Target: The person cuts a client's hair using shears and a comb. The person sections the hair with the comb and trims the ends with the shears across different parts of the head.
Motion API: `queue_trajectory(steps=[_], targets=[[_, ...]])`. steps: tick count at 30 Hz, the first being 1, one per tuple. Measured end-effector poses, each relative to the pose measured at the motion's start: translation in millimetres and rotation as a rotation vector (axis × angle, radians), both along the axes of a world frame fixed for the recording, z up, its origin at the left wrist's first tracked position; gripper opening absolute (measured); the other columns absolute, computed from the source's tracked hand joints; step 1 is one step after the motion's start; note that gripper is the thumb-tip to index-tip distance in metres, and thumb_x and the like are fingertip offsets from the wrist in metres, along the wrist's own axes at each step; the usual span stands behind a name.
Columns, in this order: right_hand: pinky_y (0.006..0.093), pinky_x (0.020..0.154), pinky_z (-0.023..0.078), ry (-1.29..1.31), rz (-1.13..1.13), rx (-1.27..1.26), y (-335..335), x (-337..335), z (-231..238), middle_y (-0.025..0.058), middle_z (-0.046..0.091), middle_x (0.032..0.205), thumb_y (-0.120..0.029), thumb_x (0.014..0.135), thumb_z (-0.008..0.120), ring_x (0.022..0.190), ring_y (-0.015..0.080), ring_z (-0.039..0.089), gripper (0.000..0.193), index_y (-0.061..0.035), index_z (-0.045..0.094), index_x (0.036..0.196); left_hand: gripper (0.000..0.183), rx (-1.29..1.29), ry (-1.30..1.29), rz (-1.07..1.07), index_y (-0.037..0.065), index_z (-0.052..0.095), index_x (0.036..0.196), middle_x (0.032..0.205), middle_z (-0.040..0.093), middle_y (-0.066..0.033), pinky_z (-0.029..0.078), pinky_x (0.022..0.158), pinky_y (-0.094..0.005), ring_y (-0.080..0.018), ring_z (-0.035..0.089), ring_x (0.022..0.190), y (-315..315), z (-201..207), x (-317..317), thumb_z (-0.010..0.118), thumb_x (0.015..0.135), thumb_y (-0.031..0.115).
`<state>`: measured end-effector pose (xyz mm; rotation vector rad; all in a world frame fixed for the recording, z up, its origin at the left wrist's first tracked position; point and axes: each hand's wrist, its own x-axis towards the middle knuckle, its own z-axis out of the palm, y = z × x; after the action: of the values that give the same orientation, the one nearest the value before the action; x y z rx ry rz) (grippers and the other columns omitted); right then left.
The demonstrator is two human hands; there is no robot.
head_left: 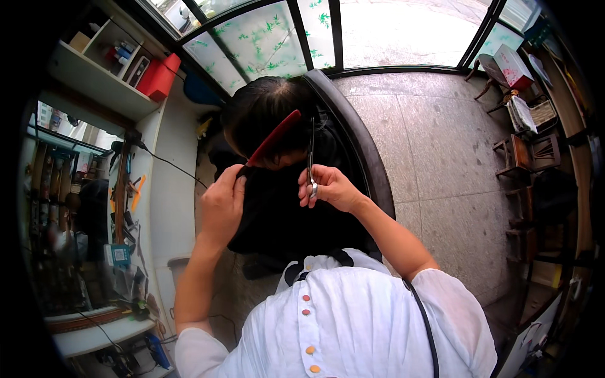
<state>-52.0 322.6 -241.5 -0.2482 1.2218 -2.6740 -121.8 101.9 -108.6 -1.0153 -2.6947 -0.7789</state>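
A person with dark hair (268, 97) sits in front of me in a black chair (372, 148), covered by a black cape (296, 220). My left hand (222, 205) grips a red comb (275, 137) by its dark end, and the comb slants up across the side of the head. In my right hand (329, 188) is a pair of haircutting scissors (311, 151), with a finger or thumb at the silver ring and the blades pointing up beside the hair. The blades look nearly closed. Whether the comb's teeth sit in the hair I cannot tell.
To the left, a white counter (170, 183) runs below a mirror (75, 208), with a cable (173, 165) across it. A red box (161, 77) rests on the shelf above. Several wooden chairs (513, 154) line the right wall beyond the tiled floor (441, 170). Glass panels (258, 47) stand ahead.
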Motion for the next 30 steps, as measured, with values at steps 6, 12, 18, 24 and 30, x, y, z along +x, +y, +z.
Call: queue_trajectory(steps=[6,12,18,24,30], targets=[[0.0314,0.077,0.054,-0.057,-0.219,-0.206,-1.8,11.5,-1.8,0.0134,0.061,0.102,-0.023,0.092,0.058,0.092,0.024,0.065,0.033,-0.0015,0.049,0.115,0.013,-0.202,0.215,0.006,0.006,0.053,0.099,0.081,0.065,-0.0121,0.051,0.05,-0.038,-0.0319,0.064,0.059,48.9,-25.8,12.0,0.054,0.09,0.015],[0.0311,0.076,0.055,0.018,-0.187,-0.002,5.3,34.5,11.1,0.0132,0.062,0.1,-0.023,0.088,0.062,0.09,0.0237,0.066,0.038,-0.0005,0.048,0.116,0.009,-0.403,0.276,-0.111,0.007,0.051,0.09,0.072,0.061,-0.0066,0.049,0.049,-0.0309,-0.0223,0.063,0.056,60.5,-65.3,24.7,0.056,0.086,0.014],[0.0268,0.069,0.053,-0.021,0.127,0.147,-17.4,26.3,15.8,0.0108,0.063,0.093,-0.01,0.085,0.067,0.083,0.0179,0.066,0.032,0.0016,0.05,0.111,0.012,-0.418,0.119,-0.33,0.008,0.056,0.094,0.074,0.059,-0.0073,0.047,0.067,-0.0378,-0.0267,0.06,0.073,17.9,-79.5,17.4,0.058,0.082,0.011],[0.0245,0.066,0.053,-0.031,-0.154,0.097,-15.5,-4.0,14.3,0.0092,0.064,0.09,-0.01,0.088,0.062,0.08,0.0174,0.067,0.025,0.0014,0.051,0.108,0.014,-0.26,-0.098,-0.165,0.006,0.059,0.097,0.08,0.061,-0.0117,0.046,0.068,-0.0418,-0.0314,0.059,0.076,-20.3,-60.7,19.9,0.059,0.083,0.009],[0.0249,0.066,0.054,-0.017,-0.108,-0.045,0.2,1.1,13.0,0.0078,0.064,0.086,-0.012,0.089,0.062,0.077,0.0177,0.067,0.022,-0.0007,0.053,0.105,0.018,-0.005,-0.338,0.006,0.002,0.059,0.105,0.089,0.063,-0.0183,0.048,0.069,-0.0364,-0.0352,0.061,0.079,-37.8,-31.0,19.0,0.057,0.088,0.008]])
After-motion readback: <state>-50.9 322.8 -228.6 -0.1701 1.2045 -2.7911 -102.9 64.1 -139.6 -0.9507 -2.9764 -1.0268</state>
